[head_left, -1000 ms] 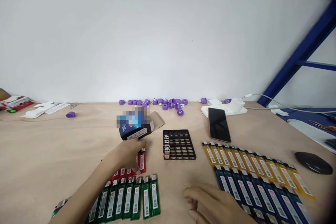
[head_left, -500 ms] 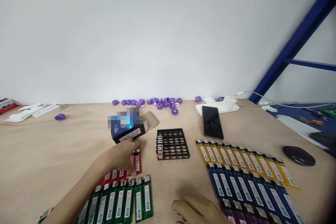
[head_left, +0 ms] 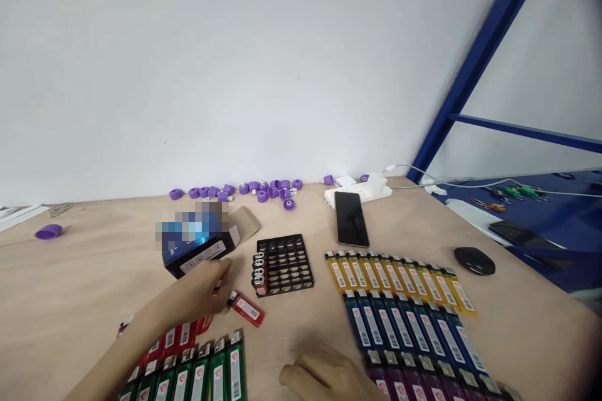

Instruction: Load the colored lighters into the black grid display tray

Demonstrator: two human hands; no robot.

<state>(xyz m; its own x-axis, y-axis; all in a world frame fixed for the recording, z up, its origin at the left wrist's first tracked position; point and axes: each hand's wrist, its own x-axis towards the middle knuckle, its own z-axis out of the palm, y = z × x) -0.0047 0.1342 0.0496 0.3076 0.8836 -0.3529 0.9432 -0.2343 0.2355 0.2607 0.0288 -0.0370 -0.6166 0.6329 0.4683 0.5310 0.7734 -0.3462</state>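
Here, at a pale wooden table (head_left: 70, 282) set against a white wall, the person's left hand (head_left: 197, 294) reaches in from the lower left of the frame, its fingers bent and closed on the metal end of a red plastic lighter (head_left: 248, 309). The lighter slants down to the right, just in front of a black plastic grid tray (head_left: 289, 260). Whether it is clear of the tabletop cannot be told. A few lighters (head_left: 258, 269) stand in the tray's left column. Just beyond the hand lies a dark blue cardboard box (head_left: 192, 244) with its brown flap open. The right hand (head_left: 324, 379) rests at the bottom centre, palm down and loosely curled, with nothing showing in its grasp. Under the left forearm lie a row of red lighters (head_left: 179, 335) and, nearer the bottom edge, a row of green lighters (head_left: 207, 376). To the right, rows of yellow lighters (head_left: 399, 272), blue lighters (head_left: 409, 332) and purple lighters (head_left: 414, 379) lie side by side. A black smartphone (head_left: 350, 219) lies face up beyond the yellow row, a black computer mouse (head_left: 474, 260) sits at mid right, and purple plastic caps (head_left: 244, 189) are scattered along the wall.
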